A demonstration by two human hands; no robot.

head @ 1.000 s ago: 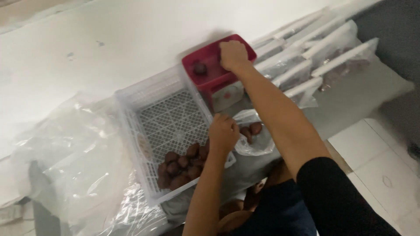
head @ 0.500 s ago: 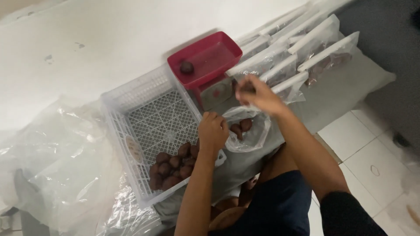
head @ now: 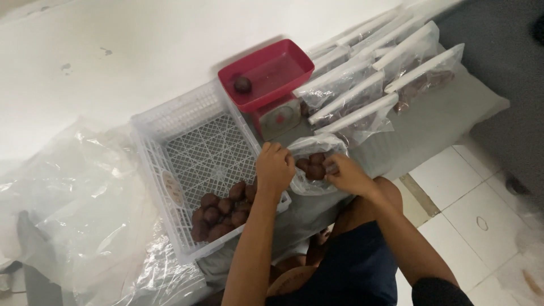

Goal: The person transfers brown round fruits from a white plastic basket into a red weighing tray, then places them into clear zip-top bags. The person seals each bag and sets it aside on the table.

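Observation:
A clear plastic bag [head: 315, 148] with several dark round fruits [head: 313, 168] inside sits open between my hands. My left hand [head: 274, 167] grips the bag's left edge, beside the crate's near corner. My right hand [head: 347, 174] holds the bag's right side, fingers curled at its mouth. A white lattice crate [head: 195, 148] on the left holds a pile of the same dark fruits [head: 221, 211] in its near corner. Behind the bag stands a red scale [head: 266, 73] with one dark fruit [head: 242, 84] on its tray.
A row of filled, sealed clear bags [head: 377, 73] lies to the right of the scale on a grey cloth [head: 453, 113]. Crumpled clear plastic sheeting [head: 73, 209] spreads at the left. White floor tiles [head: 470, 215] show at lower right, my knee below the bag.
My right hand came back from the scale's tray, leaving one fruit on it, and moved down to the bag. My left hand stayed on the bag's edge.

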